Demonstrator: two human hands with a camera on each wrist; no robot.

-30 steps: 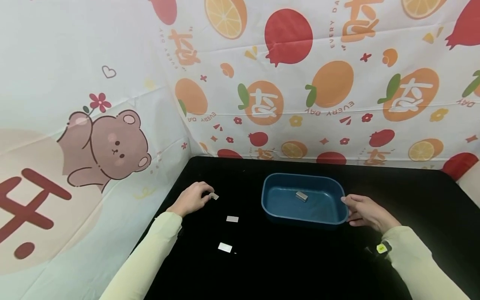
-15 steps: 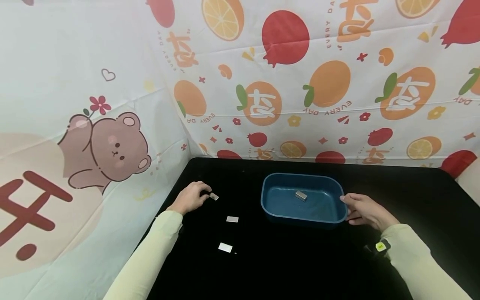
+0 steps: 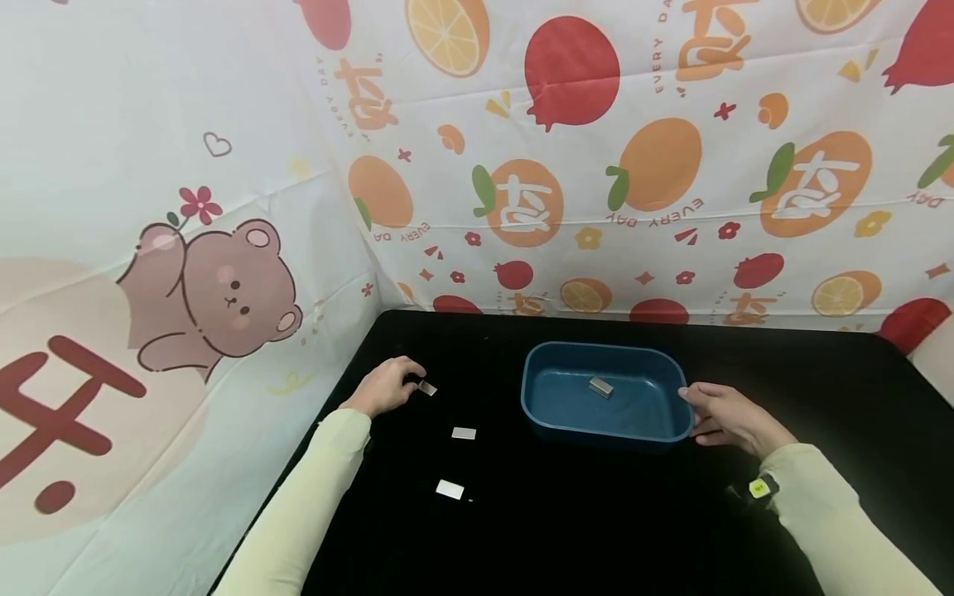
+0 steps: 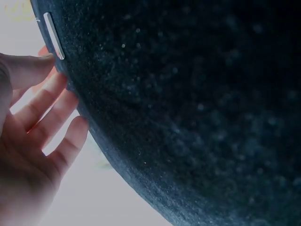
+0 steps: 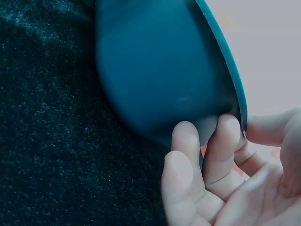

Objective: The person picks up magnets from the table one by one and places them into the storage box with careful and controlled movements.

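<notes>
My left hand [image 3: 386, 386] is at the far left of the black-covered table, its fingertips beside a small thin silver plate [image 3: 428, 387]. In the left wrist view this plate [image 4: 54, 36] lies on the cloth just past the thumb tip, with the fingers spread apart; whether a hidden fingertip touches it is unclear. My right hand [image 3: 734, 420] holds the right end of a blue plastic tub [image 3: 531, 409], thumb at the rim and fingers against the outer wall. Inside the tub lies a small silver block [image 3: 600, 387].
Two more silver plates, a middle plate [image 3: 464, 434] and a nearer plate [image 3: 450, 489], lie flat left of the tub. A tiny pale speck [image 3: 470, 500] is by the nearer one. Printed cloth walls [image 3: 589, 240] stand behind and to the left of the black table [image 3: 566, 521].
My left fingers have shifted slightly around the far plate's left end. My right hand keeps its hold on the tub, and the other pieces have not moved.
</notes>
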